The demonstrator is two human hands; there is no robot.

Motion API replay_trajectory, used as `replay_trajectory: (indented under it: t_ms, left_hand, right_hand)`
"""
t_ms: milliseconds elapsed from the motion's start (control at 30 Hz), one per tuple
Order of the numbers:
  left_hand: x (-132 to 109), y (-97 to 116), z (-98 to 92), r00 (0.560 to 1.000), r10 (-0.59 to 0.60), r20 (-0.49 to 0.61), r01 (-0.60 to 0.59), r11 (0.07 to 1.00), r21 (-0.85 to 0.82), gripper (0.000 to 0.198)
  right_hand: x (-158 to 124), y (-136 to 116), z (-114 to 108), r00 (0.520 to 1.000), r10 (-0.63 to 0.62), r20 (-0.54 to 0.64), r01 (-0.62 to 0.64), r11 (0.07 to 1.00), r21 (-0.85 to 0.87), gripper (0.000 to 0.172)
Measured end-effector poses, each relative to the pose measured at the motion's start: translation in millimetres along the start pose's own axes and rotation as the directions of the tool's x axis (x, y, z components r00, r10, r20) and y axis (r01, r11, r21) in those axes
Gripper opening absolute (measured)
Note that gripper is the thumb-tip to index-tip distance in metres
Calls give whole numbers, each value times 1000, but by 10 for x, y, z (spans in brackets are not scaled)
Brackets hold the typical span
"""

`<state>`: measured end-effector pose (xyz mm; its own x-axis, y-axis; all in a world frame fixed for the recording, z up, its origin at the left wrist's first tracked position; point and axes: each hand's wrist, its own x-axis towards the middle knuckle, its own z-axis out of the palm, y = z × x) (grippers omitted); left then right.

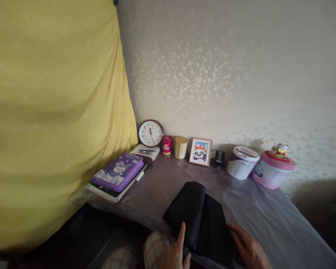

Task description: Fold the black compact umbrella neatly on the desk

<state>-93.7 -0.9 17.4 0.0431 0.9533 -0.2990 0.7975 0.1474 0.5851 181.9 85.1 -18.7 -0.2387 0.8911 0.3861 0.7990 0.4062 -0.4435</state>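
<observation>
A black folding umbrella (194,216), its cloth in loose flat folds, lies over the near table edge with its wide end pointing away from me. My left hand (176,254) is at its narrow near end, index finger stretched along the cloth and thumb apart; the other fingers are mostly hidden, and the grip seems to go around the umbrella. On the right side, my right hand (249,246) has its fingertips on the edge of a cloth panel, apparently pinching it.
A purple case (120,172) lies on a flat book-like item (108,194) at the left. Along the wall stand a clock (151,133), pink can (167,145), yellow-lidded can (180,148), framed panda picture (201,152), black object (218,158), white tub (242,164) and pink tub (270,173).
</observation>
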Motion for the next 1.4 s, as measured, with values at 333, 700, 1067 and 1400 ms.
replay_trajectory:
  t_ms: [333,700,1067,1400]
  left_hand:
    - [24,-50,70,1000,7,-28,-8,1000,-21,72]
    - [30,-39,44,1000,13,7,-13,1000,-13,72]
    - [37,-49,60,1000,2,14,-2,1000,-3,73]
    - [-15,-7,3,1000,9,-6,-9,1000,1,71]
  right_hand:
    - [-81,-234,-1,1000,-4,-18,6,993,116,30]
    - [-77,-298,6,998,-53,-32,57,984,168,31]
    - [7,-392,-30,995,-95,39,88,985,150,38]
    - [125,-473,-105,991,-94,92,76,980,185,38]
